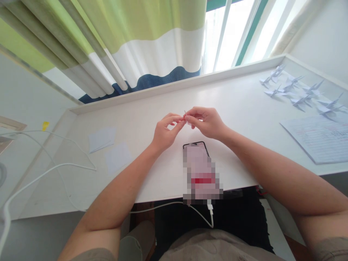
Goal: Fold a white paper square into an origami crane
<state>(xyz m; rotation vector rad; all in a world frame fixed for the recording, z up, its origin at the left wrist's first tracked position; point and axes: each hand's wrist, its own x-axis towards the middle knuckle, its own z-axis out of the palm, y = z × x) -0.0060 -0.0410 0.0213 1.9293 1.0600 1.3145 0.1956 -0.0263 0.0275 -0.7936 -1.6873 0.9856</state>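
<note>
Nearest the body, a white cable (pixel 168 207) runs along the desk edge and plugs into the bottom of a phone (pixel 199 170), which lies flat on the white desk (pixel 239 108) with its screen blurred. Just beyond the phone, the two hands meet above the desk. The left hand (pixel 164 134) pinches with thumb and forefinger, the other fingers curled; the right hand (pixel 206 121) pinches from the opposite side. Between their fingertips is a small piece of folded paper (pixel 186 116), held off the desk and mostly hidden, so its shape cannot be told. To the left lie two blank paper squares (pixel 102 139), apart from the hands, with more white cable looping past them. To the right lies a lined sheet (pixel 320 137). Beyond it, near the far right corner, sits a cluster of paper cranes (pixel 299 90). Behind the desk hangs a green, white and blue curtain (pixel 136 43) beside a bright window (pixel 233 32).
</note>
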